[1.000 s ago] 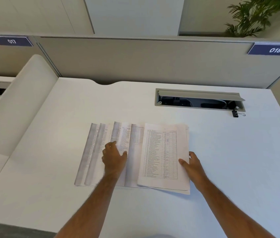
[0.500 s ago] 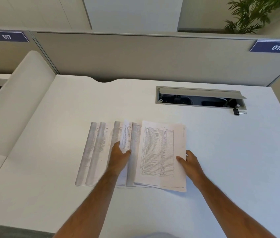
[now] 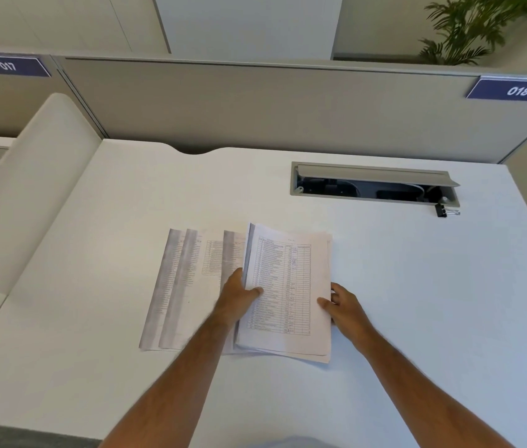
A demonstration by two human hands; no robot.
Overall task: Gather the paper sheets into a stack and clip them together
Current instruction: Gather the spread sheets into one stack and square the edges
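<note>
On the white desk [image 3: 417, 302] the person has most of the printed sheets pulled into a stack [image 3: 291, 292], which lies in the middle of the desk just in front of them. The left hand [image 3: 239, 292] holds the stack's left edge, thumb curled over onto the top page and fingers tucked out of sight beneath, so that side is lifted a little off the desk. The right hand [image 3: 343, 302] is at the right edge, thumb pressing down on the top page near the border; its other fingers are curled against the side of the pile. A few loose sheets [image 3: 184, 286] still lie fanned out flat to the left of the stack, overlapping one another, partly under the left wrist. The black clip [image 3: 443, 210] sits well apart, up at the far right, touching the front rim of the open cable slot [image 3: 372, 185] in the desk
</note>
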